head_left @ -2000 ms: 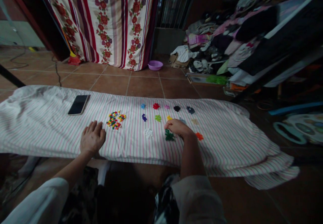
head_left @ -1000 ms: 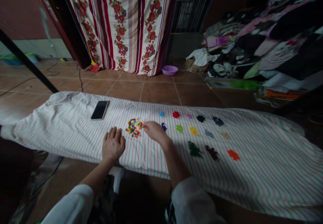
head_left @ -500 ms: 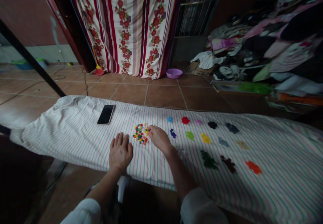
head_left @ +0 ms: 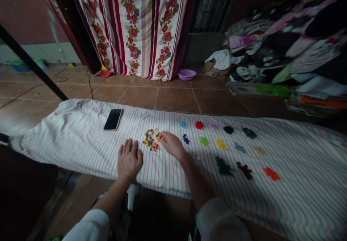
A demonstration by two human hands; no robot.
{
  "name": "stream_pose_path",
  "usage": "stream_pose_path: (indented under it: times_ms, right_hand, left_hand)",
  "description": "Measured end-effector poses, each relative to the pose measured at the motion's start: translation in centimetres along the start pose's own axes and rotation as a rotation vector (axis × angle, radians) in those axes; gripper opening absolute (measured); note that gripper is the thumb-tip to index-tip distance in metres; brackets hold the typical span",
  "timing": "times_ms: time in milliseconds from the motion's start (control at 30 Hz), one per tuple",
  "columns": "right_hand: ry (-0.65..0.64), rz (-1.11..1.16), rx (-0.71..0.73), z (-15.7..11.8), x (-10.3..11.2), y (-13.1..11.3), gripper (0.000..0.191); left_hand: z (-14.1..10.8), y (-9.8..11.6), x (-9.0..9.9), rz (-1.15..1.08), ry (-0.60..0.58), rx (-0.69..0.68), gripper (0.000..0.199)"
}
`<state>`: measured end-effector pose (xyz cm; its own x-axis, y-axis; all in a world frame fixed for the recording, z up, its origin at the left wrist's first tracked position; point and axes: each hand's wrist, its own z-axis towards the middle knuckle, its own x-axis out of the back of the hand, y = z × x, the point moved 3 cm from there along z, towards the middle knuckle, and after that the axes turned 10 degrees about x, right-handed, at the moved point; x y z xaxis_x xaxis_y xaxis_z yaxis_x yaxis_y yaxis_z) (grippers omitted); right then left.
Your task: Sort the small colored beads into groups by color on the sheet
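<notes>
My left hand [head_left: 130,158] lies flat on the striped cloth [head_left: 81,147], fingers stretched forward, holding nothing. Just beyond its fingertips and to the right is a mixed pile of tiny coloured pieces [head_left: 150,140]. At the pile's right edge my right hand [head_left: 171,144] has its thumb and fingertips pinched together; what lies between them is too small to make out. Right of that hand are small heaps sorted by colour, among them light blue pieces [head_left: 182,124], red pieces [head_left: 199,125], dark blue pieces [head_left: 185,139] and lime green pieces [head_left: 204,141].
A phone [head_left: 113,119] lies left of the pile. Farther right sit yellow pieces [head_left: 221,144], dark green pieces [head_left: 223,166] and orange pieces [head_left: 271,174]. Behind are a purple basin [head_left: 187,75], a floral curtain [head_left: 146,27] and heaped clothes [head_left: 287,49].
My right hand has shifted very slightly right at the pile's edge, still pinched. The left hand stays flat in place. The whole view has tilted a little.
</notes>
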<state>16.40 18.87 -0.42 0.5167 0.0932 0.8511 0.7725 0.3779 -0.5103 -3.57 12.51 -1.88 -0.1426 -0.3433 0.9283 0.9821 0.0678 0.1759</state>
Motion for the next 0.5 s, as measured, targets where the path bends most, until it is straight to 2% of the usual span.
stream_pose_path:
  times_ms: [500]
  right_hand:
    - [-0.015, -0.005, -0.051, 0.04, 0.00, 0.27, 0.028]
  left_hand:
    - [0.00, -0.04, 0.16, 0.008, -0.027, 0.008, 0.047]
